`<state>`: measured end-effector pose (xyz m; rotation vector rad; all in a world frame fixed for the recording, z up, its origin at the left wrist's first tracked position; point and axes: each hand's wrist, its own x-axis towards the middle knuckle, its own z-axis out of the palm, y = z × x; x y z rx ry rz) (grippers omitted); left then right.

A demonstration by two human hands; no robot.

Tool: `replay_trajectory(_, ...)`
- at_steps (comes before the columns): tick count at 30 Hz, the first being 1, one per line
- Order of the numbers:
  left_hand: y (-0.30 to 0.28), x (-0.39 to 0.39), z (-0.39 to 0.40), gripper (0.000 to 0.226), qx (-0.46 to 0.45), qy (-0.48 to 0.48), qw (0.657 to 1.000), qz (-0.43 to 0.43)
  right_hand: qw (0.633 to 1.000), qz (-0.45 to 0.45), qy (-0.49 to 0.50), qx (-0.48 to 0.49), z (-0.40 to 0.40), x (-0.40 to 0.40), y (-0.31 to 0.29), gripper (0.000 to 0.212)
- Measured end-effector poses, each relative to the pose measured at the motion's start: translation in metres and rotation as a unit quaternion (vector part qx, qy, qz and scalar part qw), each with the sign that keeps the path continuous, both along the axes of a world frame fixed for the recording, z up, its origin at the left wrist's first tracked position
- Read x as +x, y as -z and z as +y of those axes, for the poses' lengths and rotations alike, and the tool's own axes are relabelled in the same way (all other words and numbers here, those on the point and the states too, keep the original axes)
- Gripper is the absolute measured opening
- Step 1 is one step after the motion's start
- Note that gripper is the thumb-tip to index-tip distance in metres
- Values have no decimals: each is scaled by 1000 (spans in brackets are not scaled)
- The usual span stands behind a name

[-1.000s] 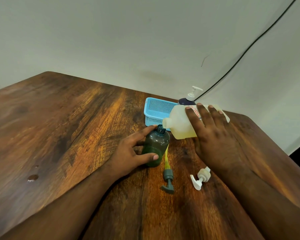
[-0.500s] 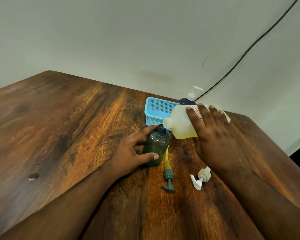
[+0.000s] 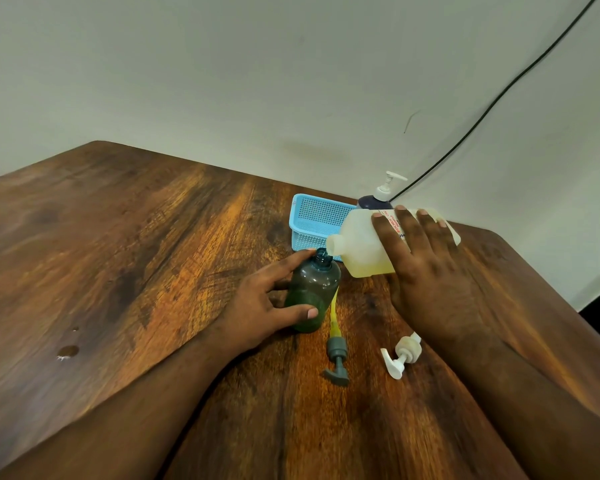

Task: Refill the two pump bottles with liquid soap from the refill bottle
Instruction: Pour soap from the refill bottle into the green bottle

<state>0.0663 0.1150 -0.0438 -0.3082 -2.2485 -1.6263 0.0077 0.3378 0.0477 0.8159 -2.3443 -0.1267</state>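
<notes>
Little has changed since the earlier frames: the right hand (image 3: 430, 282) still holds the refill bottle (image 3: 364, 245) tipped on its side, spout just over the open neck of the dark pump bottle (image 3: 312, 292). The left hand (image 3: 260, 306) stays wrapped round that bottle, index finger near the neck and thumb low on its front. Beside the bottle lie a grey pump (image 3: 336, 358) and a white pump (image 3: 400, 356) (both unscrewed). Behind it sit a blue basket (image 3: 312, 220) and the second pump bottle (image 3: 378, 199); left of it the table (image 3: 118, 254) lies open.
</notes>
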Motion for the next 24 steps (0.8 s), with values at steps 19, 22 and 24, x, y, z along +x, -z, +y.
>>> replay_trajectory(19,0,1,1,86,3,-1,1000,12,1000,6,7,6,0,-1,0,96)
replay_trajectory(22,0,1,1,84,4,-1,1000,15,1000,7,9,10,0,0,-1,93)
replay_trajectory(24,0,0,0,85,5,1,1000,16,1000,7,9,12,0,0,-1,94)
